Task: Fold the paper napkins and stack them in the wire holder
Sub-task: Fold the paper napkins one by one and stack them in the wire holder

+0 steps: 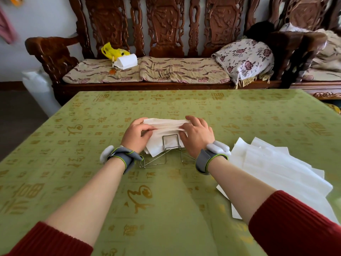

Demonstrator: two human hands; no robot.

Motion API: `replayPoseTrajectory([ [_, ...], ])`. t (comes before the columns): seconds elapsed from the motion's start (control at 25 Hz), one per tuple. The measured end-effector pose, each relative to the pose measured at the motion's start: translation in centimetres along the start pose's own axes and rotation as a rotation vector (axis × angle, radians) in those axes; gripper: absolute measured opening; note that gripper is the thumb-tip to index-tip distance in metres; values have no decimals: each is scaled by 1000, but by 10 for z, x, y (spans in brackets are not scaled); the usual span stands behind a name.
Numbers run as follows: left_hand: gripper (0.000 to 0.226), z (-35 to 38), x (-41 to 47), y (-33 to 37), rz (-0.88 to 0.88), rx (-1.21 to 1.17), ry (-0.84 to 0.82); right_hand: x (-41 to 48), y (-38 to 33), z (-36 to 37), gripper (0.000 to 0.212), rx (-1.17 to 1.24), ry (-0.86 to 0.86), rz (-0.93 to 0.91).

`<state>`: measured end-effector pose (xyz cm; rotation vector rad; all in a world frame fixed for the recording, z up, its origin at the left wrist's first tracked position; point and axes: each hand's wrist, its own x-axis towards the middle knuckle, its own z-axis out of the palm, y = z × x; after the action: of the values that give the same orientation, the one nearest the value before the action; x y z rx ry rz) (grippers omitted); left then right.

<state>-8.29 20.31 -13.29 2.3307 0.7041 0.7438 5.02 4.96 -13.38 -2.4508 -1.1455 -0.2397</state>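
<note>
A thin wire holder (167,155) stands in the middle of the green table (166,200). Several folded white napkins (166,126) sit upright in it. My left hand (137,134) grips the left end of the napkin bundle, fingers curled round it. At the right end my right hand (198,135) grips the same bundle, fingers over the top and thumb in front. A loose pile of unfolded white napkins (273,169) lies flat on the table to the right of my right forearm.
A carved wooden bench (166,34) with patterned cushions stands behind the table. On it lie a yellow bag (112,50), a white paper roll (127,60) and a floral pillow (245,58). A white sack (36,85) leans at the left.
</note>
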Motion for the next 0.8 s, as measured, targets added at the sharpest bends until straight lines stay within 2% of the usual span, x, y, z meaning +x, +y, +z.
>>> replayPoseTrajectory([
  [0.08, 17, -3, -1, 5, 31, -31, 43, -2, -1, -1, 28, 32, 63, 22],
  [0.16, 30, -5, -2, 7, 81, 5, 13, 0, -2, -2, 23, 100, 125, 78],
  [0.24, 46, -2, -3, 6, 141, 121, -64, 0, 2, 0, 24, 46, 98, 62],
  [0.32, 56, 0, -3, 4, 170, 190, -67, -3, 9, 4, 26, -7, 65, 16],
  [0.48, 65, -5, -8, 15, 143, 157, 15, -8, 9, -11, 28, 328, 188, 104],
  [0.64, 64, -15, -25, 34, 129, 118, 78, -23, 7, -36, 31, 431, 265, 130],
  [0.8, 46, -1, -66, 64, 104, 111, 63, -70, 17, -37, 28, 314, 97, 107],
])
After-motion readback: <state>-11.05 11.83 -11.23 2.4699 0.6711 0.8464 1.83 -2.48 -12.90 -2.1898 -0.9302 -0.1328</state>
